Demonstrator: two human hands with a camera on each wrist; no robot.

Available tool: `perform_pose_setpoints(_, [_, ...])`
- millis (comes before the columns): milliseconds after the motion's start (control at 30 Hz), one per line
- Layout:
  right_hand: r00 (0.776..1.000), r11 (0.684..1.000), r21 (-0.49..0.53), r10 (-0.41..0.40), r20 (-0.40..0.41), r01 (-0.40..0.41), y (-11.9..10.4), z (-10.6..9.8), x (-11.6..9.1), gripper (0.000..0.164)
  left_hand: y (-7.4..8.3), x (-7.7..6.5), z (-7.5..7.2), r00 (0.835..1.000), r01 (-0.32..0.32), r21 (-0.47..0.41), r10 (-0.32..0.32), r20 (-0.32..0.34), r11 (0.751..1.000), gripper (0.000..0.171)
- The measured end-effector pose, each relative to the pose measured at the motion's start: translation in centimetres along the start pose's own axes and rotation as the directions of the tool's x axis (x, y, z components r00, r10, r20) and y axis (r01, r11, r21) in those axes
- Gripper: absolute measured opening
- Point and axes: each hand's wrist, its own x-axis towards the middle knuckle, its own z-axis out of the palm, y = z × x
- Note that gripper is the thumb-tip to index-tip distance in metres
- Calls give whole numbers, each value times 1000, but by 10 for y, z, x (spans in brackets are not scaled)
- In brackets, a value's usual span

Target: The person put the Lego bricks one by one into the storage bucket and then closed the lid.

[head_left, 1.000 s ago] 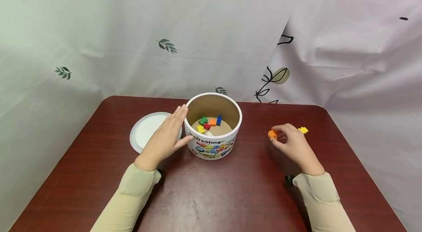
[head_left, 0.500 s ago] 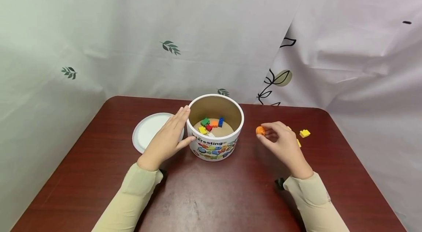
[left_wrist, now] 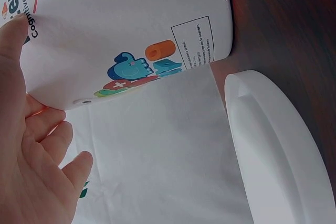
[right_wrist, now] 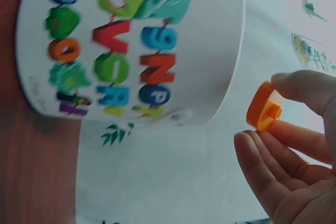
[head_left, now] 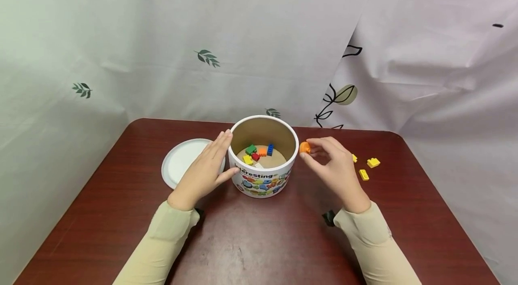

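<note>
A round white tub (head_left: 262, 181) with colourful printed letters stands in the middle of the table. On its floor lie several toy bricks: green, yellow, red, orange (head_left: 262, 152), blue and white. My left hand (head_left: 204, 168) rests its straight fingers against the tub's left side, thumb spread toward the front. Between thumb and fingers my right hand (head_left: 333, 166) pinches an orange toy brick (right_wrist: 261, 107) with a rounded face and a stud on its back. In the head view this brick (head_left: 305, 147) is right at the tub's right rim.
A white round lid (head_left: 180, 163) lies on the table left of the tub, partly behind the left hand. Several yellow bricks (head_left: 373, 162) lie on the table (head_left: 404, 213) right of the right hand. A pale patterned cloth (head_left: 259, 42) hangs behind the table.
My right hand has carried the orange brick leftward, from the table near the yellow bricks to the tub's rim, uncovering more yellow bricks. The left hand stays on the tub.
</note>
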Motion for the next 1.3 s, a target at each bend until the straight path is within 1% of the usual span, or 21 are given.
perform_pose_setpoints(167, [1000, 1000, 3, -16, 16, 16, -8, 8, 12, 36, 0, -1, 0, 1000, 4, -4, -4, 0, 1000, 92])
perform_pose_setpoints(333, [997, 998, 12, -61, 52, 60, -9, 18, 24, 35, 0, -1, 0, 1000, 3, -6, -3, -3, 1000, 91])
perform_pose_setpoints(533, [983, 986, -65, -143, 119, 151, -7, 30, 39, 33, 1, -1, -1, 1000, 1, -4, -1, -5, 1000, 90])
perform_pose_setpoints(600, [976, 981, -92, -155, 150, 170, -7, 33, 44, 32, 1, -1, -1, 1000, 1, -4, -1, -5, 1000, 90])
perform_pose_setpoints(733, [963, 973, -147, -141, 230, 177, -9, 36, 55, 31, 1, -1, 0, 1000, -1, -9, 1, -7, 1000, 90])
perform_pose_setpoints(867, [944, 961, -217, -96, 316, 170, -11, 39, 65, 26, 1, 0, 0, 1000, -8, -8, 8, -15, 1000, 90])
perform_pose_setpoints(967, [934, 951, -260, -69, 351, 168, -9, 42, 69, 22, 0, 0, 0, 1000, -11, -6, 11, -16, 1000, 90])
perform_pose_setpoints(1033, [933, 947, -274, -64, 354, 169, -8, 42, 69, 20, 1, 1, 0, 1000, -12, -4, 12, -15, 1000, 89])
perform_pose_setpoints(1133, [943, 952, -261, -71, 324, 162, -6, 42, 67, 16, 1, 1, 0, 1000, -11, -6, 11, -12, 1000, 89])
perform_pose_setpoints(1200, [955, 956, -243, -93, 283, 165, -4, 41, 65, 13, 1, 0, -1, 1000, -9, -7, 9, -9, 1000, 89])
perform_pose_setpoints(1300, [970, 964, -199, -138, 198, 178, -3, 36, 60, 10, 1, 0, -1, 1000, -4, -6, 4, -6, 1000, 89])
